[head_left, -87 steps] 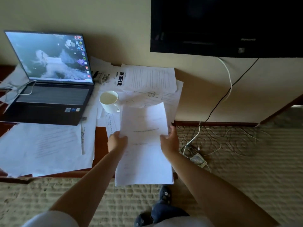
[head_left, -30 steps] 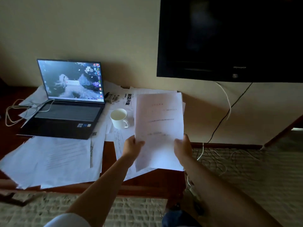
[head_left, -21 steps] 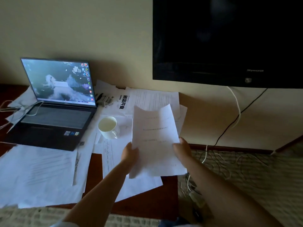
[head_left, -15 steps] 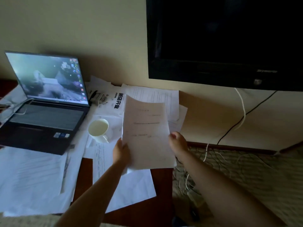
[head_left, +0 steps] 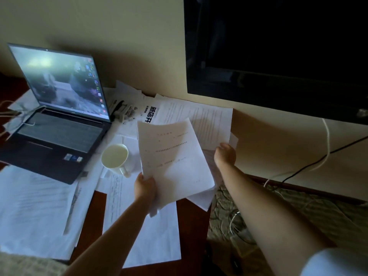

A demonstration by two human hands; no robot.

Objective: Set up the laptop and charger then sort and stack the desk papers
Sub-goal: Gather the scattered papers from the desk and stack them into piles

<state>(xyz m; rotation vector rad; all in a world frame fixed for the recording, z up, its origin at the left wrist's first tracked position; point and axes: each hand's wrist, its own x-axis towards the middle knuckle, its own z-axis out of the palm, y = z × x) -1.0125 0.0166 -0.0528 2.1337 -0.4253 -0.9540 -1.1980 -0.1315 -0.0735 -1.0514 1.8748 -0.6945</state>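
Papers (head_left: 175,160) pinched near-left by left hand (head_left: 144,186); right hand (head_left: 226,154), fingers hidden, reaches the far-right sheet (head_left: 209,120).

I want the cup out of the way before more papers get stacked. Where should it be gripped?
Take the white cup by its handle, which points toward the person at the near side. Come in from the front, keeping it upright; I can't tell whether it holds liquid.

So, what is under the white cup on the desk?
The white cup stands on loose papers spread on the desk, beside the laptop. The cup hides the spot directly beneath it, so I cannot tell how many sheets lie there.
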